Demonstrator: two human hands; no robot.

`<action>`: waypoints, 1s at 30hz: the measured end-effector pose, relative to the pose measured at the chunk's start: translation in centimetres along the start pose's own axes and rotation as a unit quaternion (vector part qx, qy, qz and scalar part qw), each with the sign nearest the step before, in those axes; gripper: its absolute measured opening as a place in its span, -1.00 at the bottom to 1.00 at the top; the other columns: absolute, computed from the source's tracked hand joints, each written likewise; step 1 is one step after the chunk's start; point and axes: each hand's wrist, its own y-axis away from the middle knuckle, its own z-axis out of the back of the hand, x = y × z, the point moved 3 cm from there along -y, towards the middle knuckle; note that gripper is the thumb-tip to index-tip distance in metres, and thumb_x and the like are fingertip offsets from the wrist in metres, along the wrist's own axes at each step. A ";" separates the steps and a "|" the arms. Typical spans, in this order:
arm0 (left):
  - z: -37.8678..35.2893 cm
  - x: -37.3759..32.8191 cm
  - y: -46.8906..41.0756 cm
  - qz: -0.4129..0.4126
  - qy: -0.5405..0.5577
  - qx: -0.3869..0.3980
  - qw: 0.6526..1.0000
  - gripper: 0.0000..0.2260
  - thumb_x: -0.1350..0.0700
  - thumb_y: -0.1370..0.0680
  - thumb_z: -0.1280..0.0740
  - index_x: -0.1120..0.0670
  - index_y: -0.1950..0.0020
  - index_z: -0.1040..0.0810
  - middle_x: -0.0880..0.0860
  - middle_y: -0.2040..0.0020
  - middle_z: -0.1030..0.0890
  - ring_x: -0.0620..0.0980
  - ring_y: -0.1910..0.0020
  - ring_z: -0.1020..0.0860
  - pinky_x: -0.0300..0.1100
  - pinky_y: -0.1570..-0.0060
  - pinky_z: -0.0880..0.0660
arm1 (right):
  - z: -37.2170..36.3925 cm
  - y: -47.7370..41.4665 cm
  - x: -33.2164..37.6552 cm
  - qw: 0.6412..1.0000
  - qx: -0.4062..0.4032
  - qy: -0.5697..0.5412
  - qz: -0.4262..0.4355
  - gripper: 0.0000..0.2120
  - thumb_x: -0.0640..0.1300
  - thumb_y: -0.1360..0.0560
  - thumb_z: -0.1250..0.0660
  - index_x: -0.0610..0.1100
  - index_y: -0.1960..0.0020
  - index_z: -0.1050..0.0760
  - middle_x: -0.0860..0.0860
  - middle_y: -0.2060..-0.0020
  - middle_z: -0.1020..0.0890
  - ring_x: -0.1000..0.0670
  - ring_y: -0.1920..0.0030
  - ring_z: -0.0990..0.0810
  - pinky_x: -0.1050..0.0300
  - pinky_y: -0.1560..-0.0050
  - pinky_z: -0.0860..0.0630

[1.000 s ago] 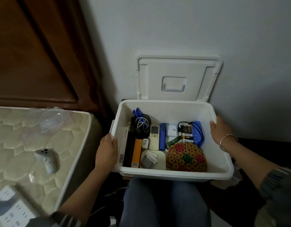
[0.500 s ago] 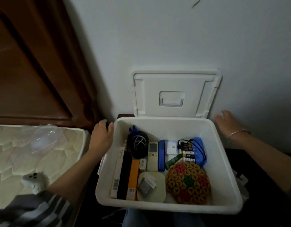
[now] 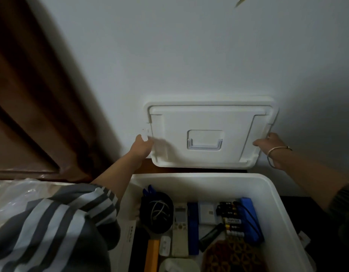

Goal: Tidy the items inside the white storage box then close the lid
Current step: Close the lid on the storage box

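lid (image 3: 207, 118) leans on the wall (image 3: 189, 55) behind the box (image 3: 209, 176), left hand (image 3: 141, 147) on its left edge, right hand (image 3: 271, 148) on its right, remote (image 3: 180, 232) inside beside the cable coil (image 3: 158, 213), bed (image 3: 12, 195) off left

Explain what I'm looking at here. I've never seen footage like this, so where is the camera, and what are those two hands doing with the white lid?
There is no machine here. A person wears a wide-angle camera on the head, looking down at their own arms. The left hand and right hand each hold a side edge of the lid, which stands upright by the wall. Below it sits the open storage box, holding a remote control, batteries, coiled cables and a woven mat. The lid is not on yet.
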 end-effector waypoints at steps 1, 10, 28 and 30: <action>-0.4 0.0 -0.5 0.004 0.002 0.012 1.000 -0.44 0.08 -0.64 -0.15 0.15 -0.56 0.03 0.12 -0.55 -0.14 0.14 -0.49 -0.18 -0.04 -0.38 -0.22 | -0.5 -0.2 0.1 1.000 -0.001 -0.005 0.003 -0.45 -0.31 -0.47 -0.34 -0.32 -0.40 -0.23 -0.23 -0.32 -0.42 -0.22 -0.28 -0.42 0.05 -0.20 -0.36; -2.0 -0.3 -0.6 -0.015 0.082 0.049 0.995 -0.69 0.33 -0.55 -0.22 0.13 -0.26 -0.28 -0.04 0.01 -0.45 -0.03 -0.01 -0.45 -0.30 0.21 -0.39 | -1.0 -0.7 -0.1 0.999 -0.006 -0.039 -0.003 -0.41 -0.38 -0.43 -0.32 -0.28 -0.41 -0.19 -0.22 -0.30 -0.41 -0.22 -0.28 -0.41 0.08 -0.14 -0.33; 11.9 -5.3 20.5 -0.354 0.120 -0.105 0.922 -0.49 0.24 -0.59 -0.15 -0.21 -0.46 -0.26 0.10 -0.27 -0.46 0.09 -0.26 -0.45 0.02 -0.21 -0.50 | 10.2 18.9 3.5 0.913 -0.063 -0.274 0.294 -0.47 -0.43 -0.43 -0.24 -0.09 -0.34 -0.37 -0.15 -0.23 -0.50 0.03 -0.10 -0.58 0.10 -0.20 -0.48; 13.4 -4.8 23.3 -0.356 0.101 -0.120 0.921 -0.48 0.23 -0.60 -0.16 -0.25 -0.46 -0.25 0.06 -0.22 -0.50 0.09 -0.24 -0.45 0.10 -0.25 -0.45 | 11.5 21.6 3.2 0.901 -0.059 -0.289 0.318 -0.49 -0.43 -0.46 -0.23 -0.11 -0.36 -0.37 -0.10 -0.19 -0.54 0.20 0.00 -0.60 0.33 -0.06 -0.51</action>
